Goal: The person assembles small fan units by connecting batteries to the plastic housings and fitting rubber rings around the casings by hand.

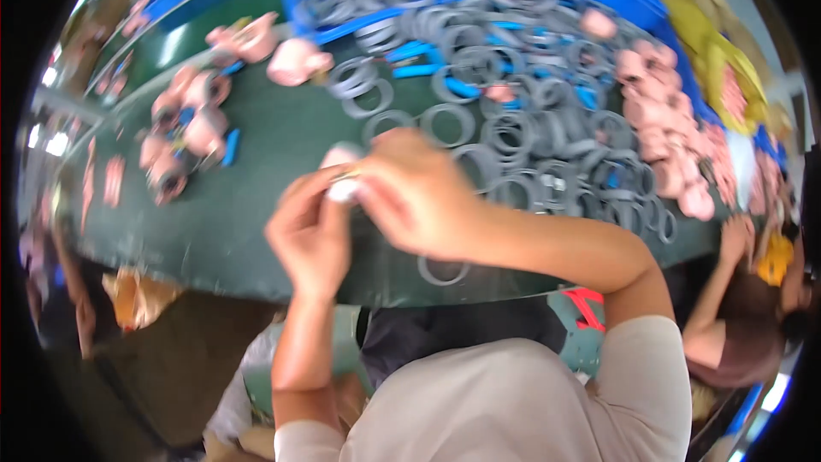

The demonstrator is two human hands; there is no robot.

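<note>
Both hands meet over the near middle of the green table. My left hand [310,227] is closed, thumb and fingers pinching a small whitish piece [343,192] with a gold-coloured bit by it. From the right, my right hand [419,197] closes its fingertips on the same piece, blurred by motion. A pale pink end shows just beyond the fingers; whether it belongs to that piece I cannot tell. Grey rings [447,126] lie just past my right hand, and another grey ring [444,269] lies below its wrist.
Grey rings and blue strips [416,70] heap up before a blue bin [329,34]. Pink rounded parts [654,120] are stacked at right, more pink parts [205,133] at left. Pink strips [114,180] lie far left. A co-worker's hand [735,239] rests at the right table edge.
</note>
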